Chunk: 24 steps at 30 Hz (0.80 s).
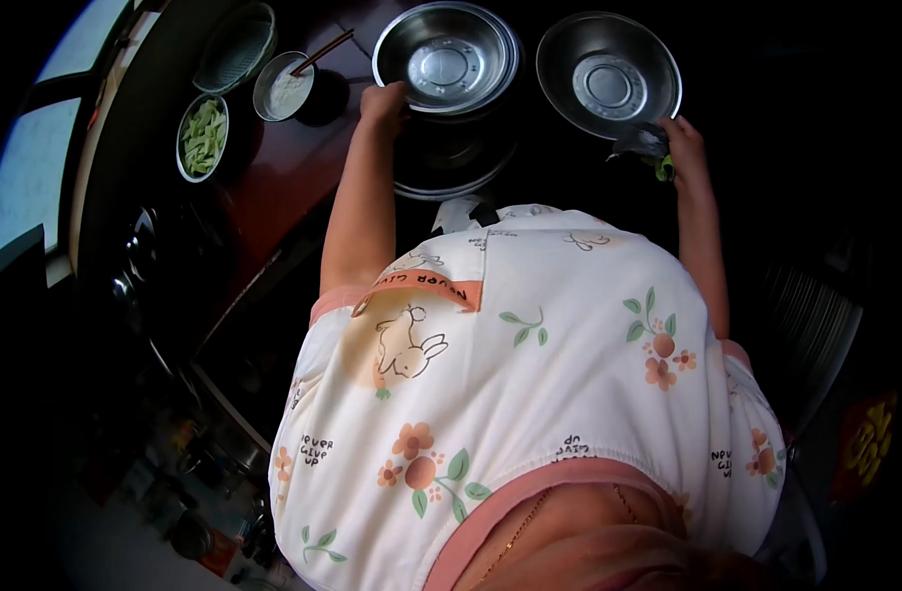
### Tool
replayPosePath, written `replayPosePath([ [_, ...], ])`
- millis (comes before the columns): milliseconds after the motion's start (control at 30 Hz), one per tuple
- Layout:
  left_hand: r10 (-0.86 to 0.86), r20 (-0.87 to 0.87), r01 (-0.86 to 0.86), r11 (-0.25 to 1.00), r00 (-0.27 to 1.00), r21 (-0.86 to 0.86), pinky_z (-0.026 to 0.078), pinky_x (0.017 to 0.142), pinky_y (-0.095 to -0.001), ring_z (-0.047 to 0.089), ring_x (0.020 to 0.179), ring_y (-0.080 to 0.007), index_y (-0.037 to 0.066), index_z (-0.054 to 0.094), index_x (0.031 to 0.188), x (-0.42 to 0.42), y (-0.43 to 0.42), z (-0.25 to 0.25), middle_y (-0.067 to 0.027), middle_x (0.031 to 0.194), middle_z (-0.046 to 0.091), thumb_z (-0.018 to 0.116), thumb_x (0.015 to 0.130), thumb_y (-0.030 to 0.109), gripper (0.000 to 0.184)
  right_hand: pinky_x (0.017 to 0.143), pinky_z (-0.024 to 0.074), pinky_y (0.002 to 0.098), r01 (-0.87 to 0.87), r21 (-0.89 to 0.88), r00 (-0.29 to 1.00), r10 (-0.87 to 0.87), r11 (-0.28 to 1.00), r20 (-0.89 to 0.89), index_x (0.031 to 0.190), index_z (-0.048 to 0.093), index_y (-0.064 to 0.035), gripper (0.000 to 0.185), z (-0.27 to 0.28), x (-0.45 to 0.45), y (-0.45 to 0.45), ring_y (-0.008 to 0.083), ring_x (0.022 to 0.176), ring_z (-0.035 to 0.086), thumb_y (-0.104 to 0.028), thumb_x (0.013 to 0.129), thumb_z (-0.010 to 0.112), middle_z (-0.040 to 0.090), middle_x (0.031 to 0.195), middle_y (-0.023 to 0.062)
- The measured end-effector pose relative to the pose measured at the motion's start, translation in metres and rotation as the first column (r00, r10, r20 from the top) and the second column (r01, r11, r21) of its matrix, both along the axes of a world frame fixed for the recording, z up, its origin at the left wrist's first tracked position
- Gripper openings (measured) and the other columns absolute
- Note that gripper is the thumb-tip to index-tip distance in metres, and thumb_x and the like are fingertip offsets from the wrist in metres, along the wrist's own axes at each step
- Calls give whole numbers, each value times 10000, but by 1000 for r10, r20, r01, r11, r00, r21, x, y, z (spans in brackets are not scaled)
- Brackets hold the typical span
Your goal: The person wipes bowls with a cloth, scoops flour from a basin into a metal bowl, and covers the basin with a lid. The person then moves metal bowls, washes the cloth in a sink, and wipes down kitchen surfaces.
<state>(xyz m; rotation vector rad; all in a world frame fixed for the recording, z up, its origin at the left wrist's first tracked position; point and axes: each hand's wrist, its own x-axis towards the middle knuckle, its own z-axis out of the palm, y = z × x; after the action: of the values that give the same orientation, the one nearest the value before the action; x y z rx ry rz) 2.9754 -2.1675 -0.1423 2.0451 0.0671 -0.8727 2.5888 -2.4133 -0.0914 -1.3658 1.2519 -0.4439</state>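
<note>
On the left, my left hand (384,104) is closed on the near left rim of a stack of stainless steel basins (443,67). At the right, my right hand (686,148) is closed at the near edge of a separate steel basin (579,74), tilted and raised beside the stack. A crumpled dark piece (640,141), perhaps plastic, and a bit of green (665,168) hang by my right fingers; what they are I cannot make out. Below the stack, another round metal rim (461,194) shows in shadow.
To the left, a dark red counter (284,177) bears a bowl of chopped green vegetable (203,139), a bowl of white contents (286,91) with chopsticks (323,52), and a ribbed basket (236,47). A window (32,177) stands at far left. Much of the right side is too dark to read.
</note>
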Motion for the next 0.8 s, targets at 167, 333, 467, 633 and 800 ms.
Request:
replayPosePath([
  [167, -15, -48, 7, 986, 999, -165, 480, 485, -340, 601, 607, -217, -83, 579, 918, 1, 4, 24, -128, 785, 614, 619, 756, 41, 209, 694, 466, 277, -16, 60, 1000, 16, 998, -2, 904, 620, -12, 191, 7, 1, 8, 122, 736, 582, -191, 854, 575, 625, 809, 60],
  [333, 11, -254, -124, 893, 967, -433, 558, 594, -342, 633, 734, -202, -51, 585, 958, -39, 5, 59, -113, 833, 627, 615, 799, 103, 223, 725, 495, 289, -132, 86, 990, 136, 988, -47, 1034, 628, -26, 250, 9, 31, 26, 161, 796, 628, -206, 879, 552, 659, 888, 98],
  [467, -39, -69, 19, 964, 997, -267, 542, 603, -296, 632, 714, -182, -18, 584, 978, -62, 0, 70, -94, 838, 637, 634, 810, 161, 251, 784, 501, 322, -239, 151, 971, 240, 959, 14, 1155, 574, -8, 315, -5, 78, 50, 217, 901, 638, -175, 895, 516, 653, 992, 147],
  [633, -100, 79, 111, 983, 992, -147, 541, 611, -313, 639, 710, -207, -55, 579, 998, -62, 14, 62, -129, 819, 634, 661, 755, 182, 349, 767, 494, 323, -362, 128, 930, 347, 923, 120, 1118, 588, 18, 337, -15, 107, 68, 219, 861, 629, -193, 856, 563, 648, 993, 152],
  [800, -339, 661, 86, 919, 669, 385, 530, 659, -331, 649, 741, -226, -67, 575, 1016, -72, 41, 49, -174, 853, 647, 645, 725, 236, 426, 796, 481, 309, -459, 117, 882, 437, 881, 177, 1106, 600, 8, 330, -21, 100, 75, 187, 883, 619, -190, 843, 593, 651, 999, 120],
])
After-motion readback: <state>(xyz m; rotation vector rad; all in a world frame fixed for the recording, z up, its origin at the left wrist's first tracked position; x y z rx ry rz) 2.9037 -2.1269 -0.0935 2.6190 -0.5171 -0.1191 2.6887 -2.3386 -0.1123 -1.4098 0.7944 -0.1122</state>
